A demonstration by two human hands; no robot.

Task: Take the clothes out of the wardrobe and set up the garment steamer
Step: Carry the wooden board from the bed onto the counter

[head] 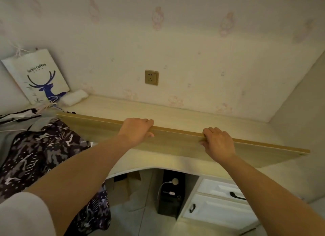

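Both hands on a long wooden board [175, 139] held on edge over the table [175, 110]. Left hand [136, 130] curled over the top edge, thumb on the near face; right hand [219, 141] the same, further right. Each grip closed round the board. Board slants down to the right, left end just beside the patterned clothes [44, 147] heaped at table's left. No steamer in view; wardrobe not in view. Step in hand looks like clearing or arranging the table for the steamer setup, clothes apparently already out. Next move likely calls for setting the board down flat or aside, keeping it level, clear of the wall socket [151, 77] and paper bag [37, 77].
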